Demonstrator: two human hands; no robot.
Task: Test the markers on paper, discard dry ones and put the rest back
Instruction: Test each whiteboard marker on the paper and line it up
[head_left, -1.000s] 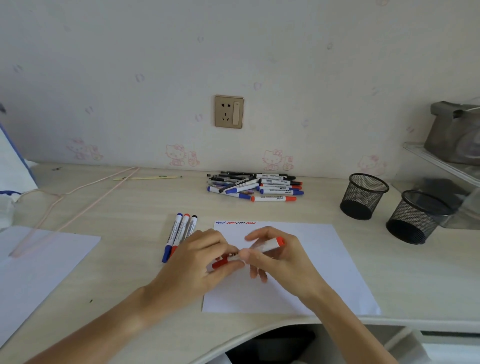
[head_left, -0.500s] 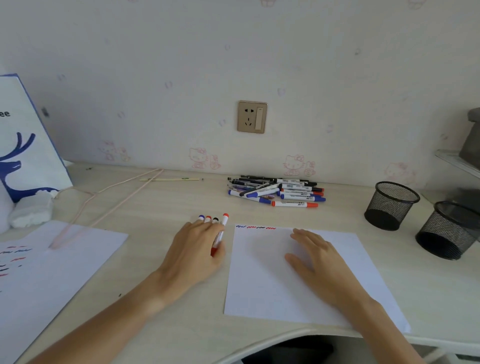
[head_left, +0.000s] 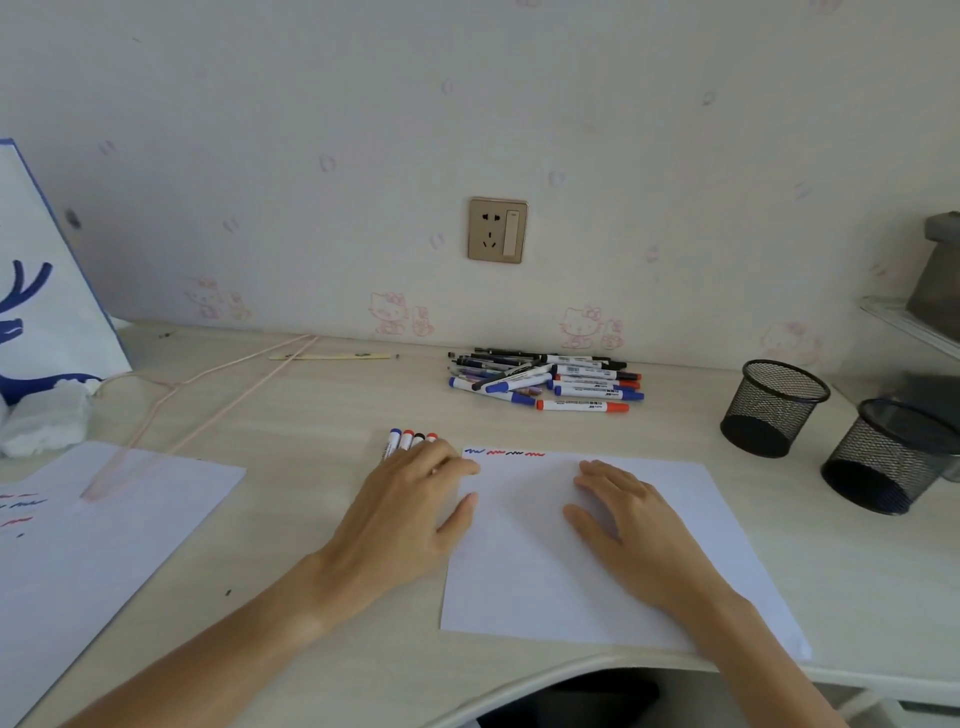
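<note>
Both hands lay flat, palms down, fingers out straight: the left hand (head_left: 402, 512) beside the right hand (head_left: 631, 525).

Soft, even daylight fills the scene, shadows under the hands are faint, nothing glares, focus is slightly soft throughout, and the wide lens bends the outer edges.

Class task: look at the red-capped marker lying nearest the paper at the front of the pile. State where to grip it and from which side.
Pinch the red-capped marker mid-barrel, coming from above on its near side. It lies flat, crosswise and apart from the pile, so its white barrel is exposed.
</note>
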